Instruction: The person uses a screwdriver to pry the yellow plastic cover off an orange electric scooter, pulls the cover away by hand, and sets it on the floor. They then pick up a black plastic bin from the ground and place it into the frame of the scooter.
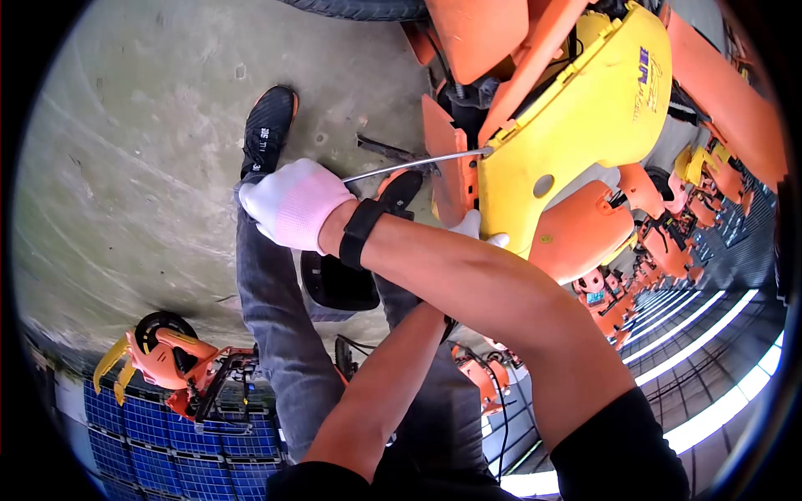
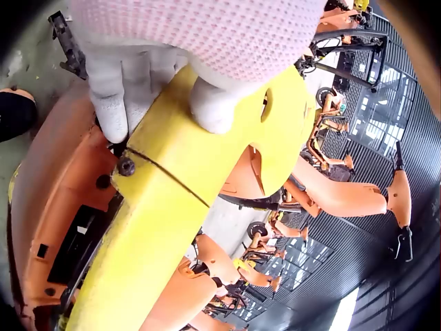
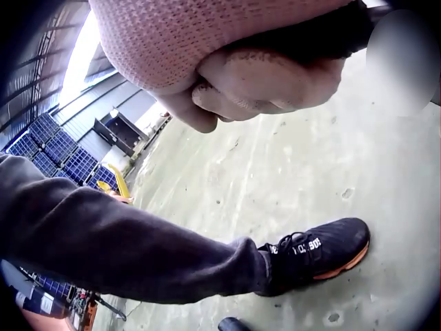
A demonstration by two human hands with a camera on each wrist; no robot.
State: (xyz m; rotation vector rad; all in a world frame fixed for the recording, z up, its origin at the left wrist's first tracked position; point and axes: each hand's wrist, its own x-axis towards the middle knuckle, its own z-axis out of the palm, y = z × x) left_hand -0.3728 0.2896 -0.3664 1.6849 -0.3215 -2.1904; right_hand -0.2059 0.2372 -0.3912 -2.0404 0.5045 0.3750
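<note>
In the head view my gloved right hand (image 1: 296, 204) grips a screwdriver, whose long metal shaft (image 1: 418, 164) reaches the edge of a yellow scooter body panel (image 1: 576, 117). Its black handle (image 3: 310, 34) shows inside the curled fingers in the right wrist view. My gloved left hand (image 2: 172, 76) holds the yellow panel lower down, with the thumb on its face and the fingers around its edge. Close to those fingers a dark screw (image 2: 126, 166) sits in the panel beside a seam. An orange panel (image 1: 451, 159) adjoins the yellow one; my forearm partly hides the left hand in the head view.
A black tyre (image 1: 359, 7) lies at the top edge of the head view. My shoe (image 1: 269, 129) stands on the concrete floor (image 1: 150, 150). Another orange scooter (image 1: 180, 359) is behind near blue crates (image 1: 184, 451), and several orange scooters line the right side.
</note>
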